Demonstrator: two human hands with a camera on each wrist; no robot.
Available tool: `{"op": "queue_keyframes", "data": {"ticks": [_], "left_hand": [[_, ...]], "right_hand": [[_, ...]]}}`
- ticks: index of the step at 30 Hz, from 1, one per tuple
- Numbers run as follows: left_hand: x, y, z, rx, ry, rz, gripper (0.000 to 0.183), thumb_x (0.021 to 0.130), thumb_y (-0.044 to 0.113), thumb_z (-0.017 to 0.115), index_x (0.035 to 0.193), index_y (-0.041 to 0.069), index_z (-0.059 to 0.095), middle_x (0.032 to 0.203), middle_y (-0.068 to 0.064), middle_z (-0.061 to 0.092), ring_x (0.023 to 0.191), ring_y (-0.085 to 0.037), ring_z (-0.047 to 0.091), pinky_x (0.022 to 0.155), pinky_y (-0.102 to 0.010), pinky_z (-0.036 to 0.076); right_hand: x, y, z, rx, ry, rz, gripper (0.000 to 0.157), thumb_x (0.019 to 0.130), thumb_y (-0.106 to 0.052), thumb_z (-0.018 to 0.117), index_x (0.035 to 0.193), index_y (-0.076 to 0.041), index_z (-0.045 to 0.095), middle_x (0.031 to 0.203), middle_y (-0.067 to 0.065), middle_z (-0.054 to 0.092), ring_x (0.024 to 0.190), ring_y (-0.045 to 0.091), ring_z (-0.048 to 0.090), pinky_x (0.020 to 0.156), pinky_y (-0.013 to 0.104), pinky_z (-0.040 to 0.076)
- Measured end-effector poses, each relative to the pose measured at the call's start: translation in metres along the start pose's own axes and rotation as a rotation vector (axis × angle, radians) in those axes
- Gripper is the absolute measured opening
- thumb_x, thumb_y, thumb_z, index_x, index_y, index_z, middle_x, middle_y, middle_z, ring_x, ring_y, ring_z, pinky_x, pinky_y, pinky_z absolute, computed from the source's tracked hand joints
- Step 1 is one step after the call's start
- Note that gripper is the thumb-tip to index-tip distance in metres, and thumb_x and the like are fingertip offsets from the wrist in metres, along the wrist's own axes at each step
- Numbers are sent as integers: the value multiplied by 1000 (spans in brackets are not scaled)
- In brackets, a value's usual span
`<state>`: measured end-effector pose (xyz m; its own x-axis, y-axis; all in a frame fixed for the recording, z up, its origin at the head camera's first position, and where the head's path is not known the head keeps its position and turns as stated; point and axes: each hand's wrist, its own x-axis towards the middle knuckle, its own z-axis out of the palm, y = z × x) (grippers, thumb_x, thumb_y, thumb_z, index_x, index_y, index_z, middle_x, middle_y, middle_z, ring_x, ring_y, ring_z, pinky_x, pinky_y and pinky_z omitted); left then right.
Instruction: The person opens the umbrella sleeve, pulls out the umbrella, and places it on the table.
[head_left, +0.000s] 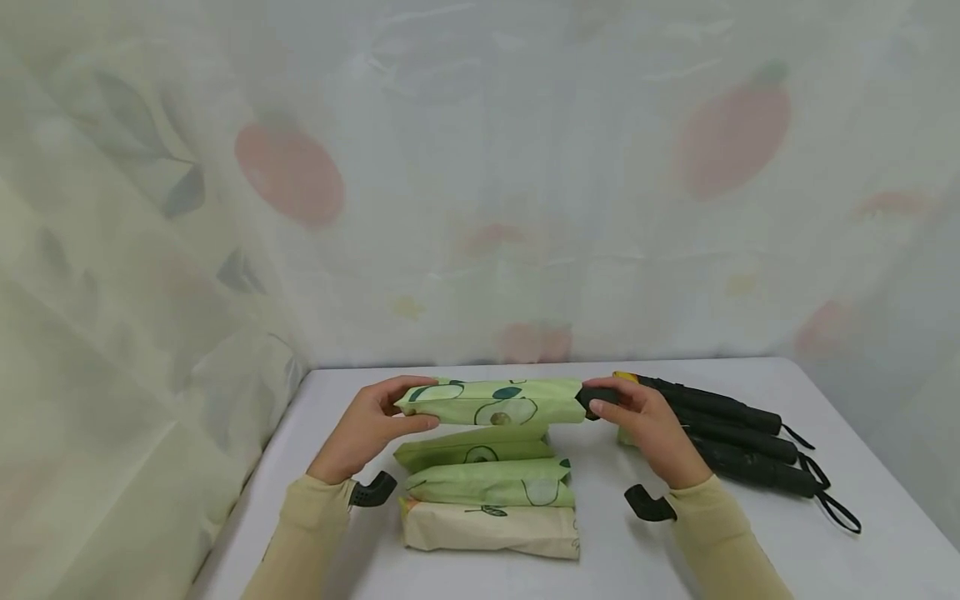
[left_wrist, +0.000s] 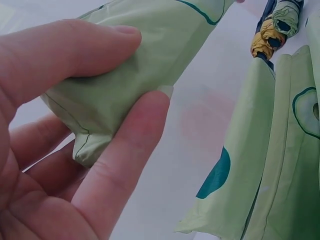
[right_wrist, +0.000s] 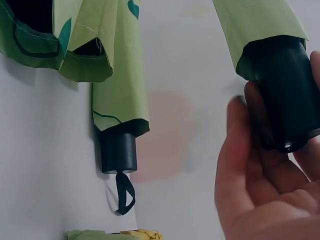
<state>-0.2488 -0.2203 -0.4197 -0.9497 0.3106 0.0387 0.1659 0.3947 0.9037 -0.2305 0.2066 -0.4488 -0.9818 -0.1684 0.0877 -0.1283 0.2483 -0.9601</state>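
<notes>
A folded umbrella sits in a light green avocado-print sleeve (head_left: 540, 400), lifted level above the table. My left hand (head_left: 363, 425) pinches the sleeve's closed end between thumb and fingers. At the other end my right hand (head_left: 654, 429) grips the black handle (right_wrist: 286, 90), which sticks out of the sleeve's mouth. Below in the head view lie two more green sleeves (head_left: 487, 483) and a cream one (head_left: 491, 529), side by side. The right wrist view also shows another green-sleeved umbrella (right_wrist: 122, 100) on the table, its black handle and wrist loop exposed.
Several black folded umbrellas (head_left: 750, 450) with wrist loops lie at the right of the white table (head_left: 607, 550); yellow and green fabric shows at their ends. A fruit-print curtain (head_left: 480, 183) hangs behind and at the sides.
</notes>
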Motion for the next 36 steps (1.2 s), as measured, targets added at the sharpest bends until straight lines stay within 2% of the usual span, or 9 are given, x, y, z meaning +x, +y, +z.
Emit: {"op": "queue_keyframes", "data": {"ticks": [5, 10, 16, 23, 26, 31, 36], "left_hand": [[0, 2, 0, -3, 4, -5, 58, 88, 42, 92, 141, 40, 69, 145, 13, 66, 93, -29, 69, 83, -37, 61], [0, 4, 2, -22, -4, -6, 56, 88, 42, 91, 140, 41, 69, 148, 13, 66, 96, -30, 70, 86, -38, 61], [0, 4, 3, -35, -8, -1, 56, 89, 40, 91, 140, 40, 69, 152, 10, 64, 97, -31, 71, 86, -38, 62], [-1, 2, 2, -25, -2, -16, 57, 88, 43, 92, 140, 42, 69, 142, 9, 68, 86, -28, 67, 83, -37, 61], [-1, 0, 3, -34, -9, -27, 60, 88, 43, 91, 143, 38, 68, 138, 6, 70, 84, -26, 66, 85, -38, 60], [-2, -4, 4, -51, -17, -37, 63, 90, 43, 90, 147, 32, 66, 126, -3, 72, 82, -23, 64, 86, -40, 60], [-2, -6, 4, -50, -8, -40, 58, 89, 42, 90, 143, 37, 69, 114, -8, 75, 79, -21, 62, 85, -39, 60]], "right_hand": [[0, 1, -4, 24, -23, -2, 41, 104, -30, 75, 142, -12, 70, 126, 3, 70, 105, 20, 70, 93, 26, 58], [2, 5, -6, 141, -65, -8, 45, 106, -22, 72, 145, -1, 64, 129, 2, 70, 103, 16, 79, 95, 27, 63], [3, 6, -4, 248, -76, -9, 49, 107, -16, 70, 147, 10, 58, 138, 6, 63, 106, 14, 78, 99, 32, 64], [4, 4, -5, 316, -73, 34, 50, 107, -19, 70, 145, 12, 59, 133, 3, 68, 108, 14, 78, 100, 34, 64], [3, 6, -8, 357, -71, 44, 51, 107, -18, 70, 145, 14, 58, 130, 1, 71, 108, 14, 78, 100, 35, 64], [2, 10, -13, 390, -74, 35, 54, 109, -15, 68, 147, 19, 52, 131, -1, 72, 110, 14, 78, 100, 34, 64], [3, 11, -16, 388, -72, 9, 54, 109, -16, 67, 147, 19, 52, 129, -1, 74, 106, 16, 80, 99, 34, 64]]}}
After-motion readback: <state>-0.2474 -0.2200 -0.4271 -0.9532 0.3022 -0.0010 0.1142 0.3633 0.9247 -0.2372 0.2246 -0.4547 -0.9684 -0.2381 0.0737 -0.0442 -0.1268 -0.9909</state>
